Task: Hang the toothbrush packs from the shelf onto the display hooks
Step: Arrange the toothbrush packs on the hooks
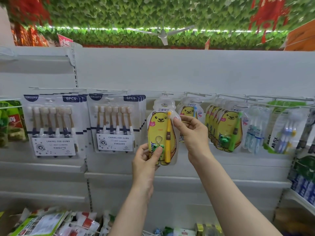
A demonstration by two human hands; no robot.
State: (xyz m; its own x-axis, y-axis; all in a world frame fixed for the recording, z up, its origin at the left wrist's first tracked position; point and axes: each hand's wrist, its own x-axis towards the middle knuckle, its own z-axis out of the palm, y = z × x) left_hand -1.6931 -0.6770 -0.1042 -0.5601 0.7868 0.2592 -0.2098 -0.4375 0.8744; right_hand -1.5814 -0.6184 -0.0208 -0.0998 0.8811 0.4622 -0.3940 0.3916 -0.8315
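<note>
White back panel (187,70), bear pack (158,130) upright, top just under hook (167,94), left hand (146,160) gripping its lower left edge, right hand (190,132) pinching upper right edge, narrow gaps to 6-pack (115,123) and hung bear packs (221,123).

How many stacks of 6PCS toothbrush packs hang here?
2: one stack at far left, the other just left of the held bear pack. Packs behind each front one are mostly hidden.
</note>
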